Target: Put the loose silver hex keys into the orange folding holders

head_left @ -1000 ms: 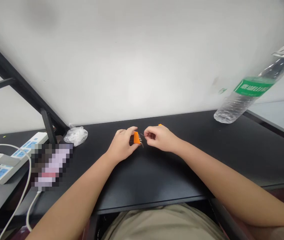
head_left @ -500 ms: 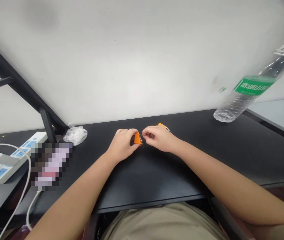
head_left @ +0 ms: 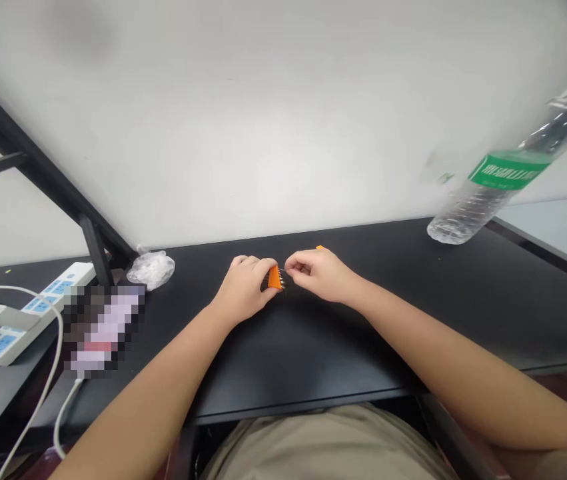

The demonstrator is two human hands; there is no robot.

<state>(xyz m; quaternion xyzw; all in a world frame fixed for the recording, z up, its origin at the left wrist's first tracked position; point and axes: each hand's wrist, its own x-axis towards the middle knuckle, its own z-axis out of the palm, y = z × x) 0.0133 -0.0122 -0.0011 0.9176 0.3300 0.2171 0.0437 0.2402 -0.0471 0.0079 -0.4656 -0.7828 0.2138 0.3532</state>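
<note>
My left hand [head_left: 246,288] is closed around a small orange holder [head_left: 274,277], thumb below and fingers above. Several thin metal rods [head_left: 282,281], resembling hex keys, stick out of the holder's right side. Close by on the right, my right hand [head_left: 320,273] pinches a thin metal rod [head_left: 284,270] at the upper end of the holder. Its exact shape is too small to make out. Behind the right hand, a second orange piece [head_left: 320,248] peeks out, mostly hidden. Both hands are just above the black table [head_left: 303,360].
A large clear bottle [head_left: 508,170] with a green label stands at the right. To the left are a crumpled clear plastic bag [head_left: 151,269], a blurred-out phone-like object [head_left: 106,333] on a white cable [head_left: 60,420], and a white power strip [head_left: 38,310]. A wall rises behind.
My right hand has shifted slightly, its fingers opening a small gap, and now covers more of the orange piece behind it. The left hand and the holder stay nearly still.
</note>
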